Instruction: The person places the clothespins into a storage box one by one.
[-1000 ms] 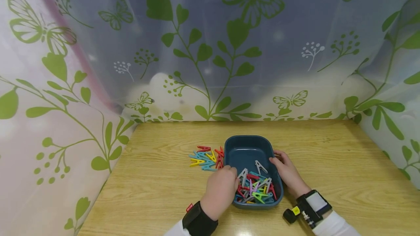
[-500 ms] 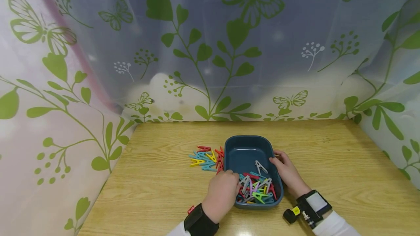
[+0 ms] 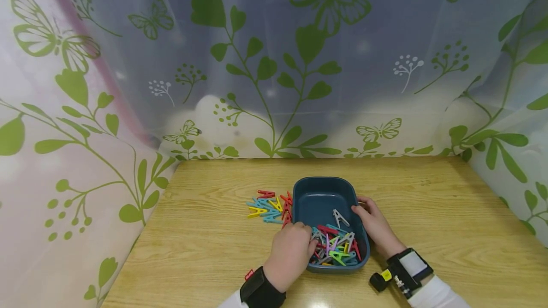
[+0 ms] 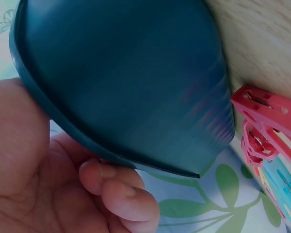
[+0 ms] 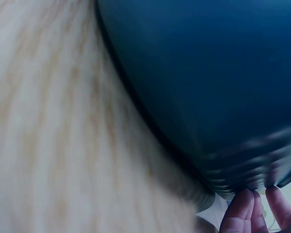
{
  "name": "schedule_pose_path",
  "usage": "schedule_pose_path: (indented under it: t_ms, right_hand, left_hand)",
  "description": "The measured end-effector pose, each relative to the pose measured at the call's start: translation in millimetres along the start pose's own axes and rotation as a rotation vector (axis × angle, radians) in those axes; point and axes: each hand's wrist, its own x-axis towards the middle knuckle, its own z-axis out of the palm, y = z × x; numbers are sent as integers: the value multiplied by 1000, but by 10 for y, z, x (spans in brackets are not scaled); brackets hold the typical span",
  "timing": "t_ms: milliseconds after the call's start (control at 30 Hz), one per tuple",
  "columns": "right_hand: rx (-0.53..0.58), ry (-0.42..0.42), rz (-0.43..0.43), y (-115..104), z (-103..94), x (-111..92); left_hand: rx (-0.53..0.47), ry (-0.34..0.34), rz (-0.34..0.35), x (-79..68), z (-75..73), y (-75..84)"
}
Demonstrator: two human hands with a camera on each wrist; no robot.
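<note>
A dark blue plastic basin [image 3: 317,208] stands on the table. Clothespins [image 3: 338,246] of several colours are heaped in its near end, and a grey clothespin [image 3: 340,218] lies apart from them. My left hand [image 3: 288,251] is over the basin's left rim, thumb and fingertips just inside beside the heap. A grey clothespin [image 3: 318,235] lies right at those fingertips; whether they pinch it is hidden. In the left wrist view, curled fingers [image 4: 128,194] show by the rim. At the right side, my right hand [image 3: 378,225] holds the rim, thumb on top and fingers [image 5: 240,211] against the outer wall.
Loose red, blue and yellow clothespins [image 3: 265,209] lie on the wooden table [image 3: 205,236] left of the basin, some close against its wall. A patterned curtain [image 3: 257,108] hangs behind the table and on both sides.
My left hand has dipped slightly, and its thumb now reaches farther over the basin. The grey clothespin beside it has sunk lower and is less visible. My right hand and the basin are unmoved.
</note>
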Motion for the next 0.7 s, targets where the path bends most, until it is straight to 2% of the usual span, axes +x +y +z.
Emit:
schedule_pose_path:
  t_ms: [267, 433, 567, 700]
  right_hand:
    - [-2, 7, -3, -3, 4, -4]
    - [1, 8, -2, -6, 7, -5]
    - [3, 5, -2, -9, 5, -6]
    - [3, 4, -2, -8, 3, -5]
  left_hand:
    - [-24, 27, 12, -10, 10, -16]
    - [-93, 33, 6, 9, -22, -58]
    - [-127, 68, -23, 34, -68, -132]
    - [-155, 111, -83, 51, -119, -258]
